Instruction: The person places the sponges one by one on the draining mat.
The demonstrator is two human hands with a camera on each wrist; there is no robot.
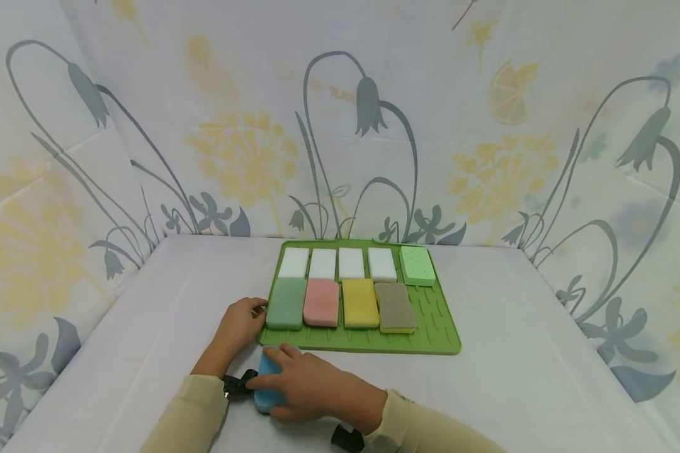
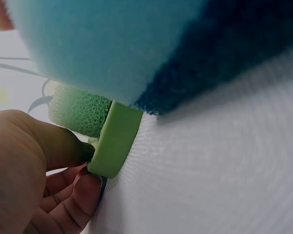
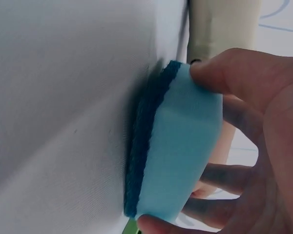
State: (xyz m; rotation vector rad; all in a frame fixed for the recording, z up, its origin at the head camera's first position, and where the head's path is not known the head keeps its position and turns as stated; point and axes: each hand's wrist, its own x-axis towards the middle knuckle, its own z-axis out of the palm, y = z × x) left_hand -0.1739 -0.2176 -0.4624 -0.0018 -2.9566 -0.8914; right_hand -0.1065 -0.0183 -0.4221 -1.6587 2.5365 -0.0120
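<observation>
My left hand [image 1: 239, 327] is at the left edge of the green mat [image 1: 430, 321]; in the left wrist view its thumb and fingers [image 2: 83, 192] pinch the mat's raised rim. My right hand [image 1: 314, 387] holds a blue sponge [image 3: 178, 136] between thumb and fingers, just in front of the mat's near left corner. Darker blue scouring pad lies along the sponge's underside, close to the white cloth. On the mat's front row are a green sponge [image 1: 286, 305], a pink sponge [image 1: 321, 303], a yellow sponge [image 1: 361, 304] and a grey-topped sponge [image 1: 396, 307].
Several white blocks [image 1: 293, 262] line the mat's back row, with a light green sponge [image 1: 417, 266] at its right end. White cloth [image 1: 510, 352] covers the table. A flower-print curtain [image 1: 249, 75] hangs behind. A black wrist camera [image 1: 240, 384] sits beside the blue sponge.
</observation>
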